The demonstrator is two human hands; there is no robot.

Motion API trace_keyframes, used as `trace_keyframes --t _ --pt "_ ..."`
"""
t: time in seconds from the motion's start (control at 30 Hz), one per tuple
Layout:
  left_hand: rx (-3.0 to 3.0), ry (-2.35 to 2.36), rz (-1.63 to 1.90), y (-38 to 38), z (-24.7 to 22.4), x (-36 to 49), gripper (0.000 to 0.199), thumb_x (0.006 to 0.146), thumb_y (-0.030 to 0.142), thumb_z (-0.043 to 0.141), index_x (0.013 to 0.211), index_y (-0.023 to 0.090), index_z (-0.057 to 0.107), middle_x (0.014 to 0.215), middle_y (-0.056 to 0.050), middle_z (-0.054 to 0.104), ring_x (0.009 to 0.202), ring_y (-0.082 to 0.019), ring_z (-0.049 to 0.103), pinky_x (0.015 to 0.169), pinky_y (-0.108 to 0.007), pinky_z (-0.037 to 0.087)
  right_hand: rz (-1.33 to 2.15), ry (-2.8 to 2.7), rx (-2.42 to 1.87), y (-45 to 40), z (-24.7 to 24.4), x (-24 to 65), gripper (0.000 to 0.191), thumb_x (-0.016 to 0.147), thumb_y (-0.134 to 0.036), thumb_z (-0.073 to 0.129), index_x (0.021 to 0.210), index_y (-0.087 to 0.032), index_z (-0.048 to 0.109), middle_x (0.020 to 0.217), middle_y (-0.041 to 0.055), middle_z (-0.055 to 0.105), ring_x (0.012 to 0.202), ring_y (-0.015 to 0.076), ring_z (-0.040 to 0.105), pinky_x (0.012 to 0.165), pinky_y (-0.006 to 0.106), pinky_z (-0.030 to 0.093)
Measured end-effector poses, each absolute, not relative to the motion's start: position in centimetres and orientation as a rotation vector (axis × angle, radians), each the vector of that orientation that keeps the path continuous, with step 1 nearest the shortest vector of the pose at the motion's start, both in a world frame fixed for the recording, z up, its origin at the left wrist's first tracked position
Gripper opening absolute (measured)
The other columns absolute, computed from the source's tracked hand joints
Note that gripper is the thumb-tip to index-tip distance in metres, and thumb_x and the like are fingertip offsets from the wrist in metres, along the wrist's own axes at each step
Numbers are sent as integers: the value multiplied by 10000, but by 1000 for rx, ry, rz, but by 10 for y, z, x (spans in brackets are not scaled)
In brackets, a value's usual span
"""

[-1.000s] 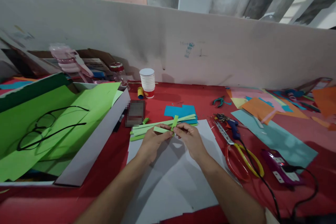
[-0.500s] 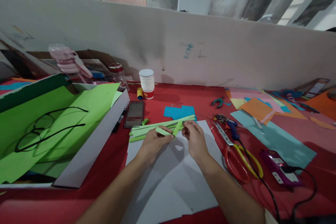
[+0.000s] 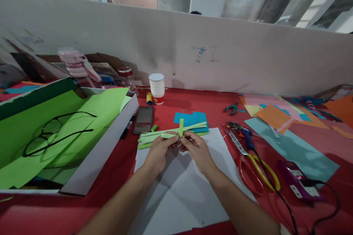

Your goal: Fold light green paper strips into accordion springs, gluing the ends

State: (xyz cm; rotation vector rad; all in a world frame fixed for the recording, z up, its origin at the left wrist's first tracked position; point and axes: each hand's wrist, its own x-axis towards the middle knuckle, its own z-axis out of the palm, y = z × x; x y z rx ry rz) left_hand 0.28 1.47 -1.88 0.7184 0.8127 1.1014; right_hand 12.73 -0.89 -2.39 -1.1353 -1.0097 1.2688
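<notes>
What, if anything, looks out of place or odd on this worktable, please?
The black-framed glasses look out of place: they lie unfolded on loose green paper in the open box at left, among craft materials. Nothing appears spilled.

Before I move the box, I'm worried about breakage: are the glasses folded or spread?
Spread: the glasses lie with both temples stretched out, uncrossed, over green paper in the box.

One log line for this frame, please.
left hand: pinching green paper strip | right hand: fingertips at same strip | below: white sheet | just beyond: loose green strips
</notes>
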Motion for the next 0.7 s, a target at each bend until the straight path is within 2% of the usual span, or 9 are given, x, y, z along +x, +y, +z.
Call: trace_keyframes --t 0.4,0.57,0.7 --pt "670 910 1127 11 -15 6 156 577 224 772 692 156 691 665 -17 686 640 -138 607 623 -244 462 1199 -1125 -1159 -9 -27 127 219 778 -383 593 925 -228 641 842 6 600 684 138 587 650 267 506" --pt "713 912 1166 10 -12 6 95 596 185 747 663 158 685 670 -6 679 676 -126 597 663 -222 448 1177 -1150 -1141 -9 -25 128 191 774 -364 602 891 -221 653 740 -9 612 617 130 568 614 261 488" --pt "771 873 1143 6 -8 6 79 633 205 722 646 155 662 633 1 650 618 -123 569 635 -239 441 1138 -1145 -1143 -11 -20 129 148 768 -333 608 819 -200 646 669 -16 589 577 126 553 575 250 463"
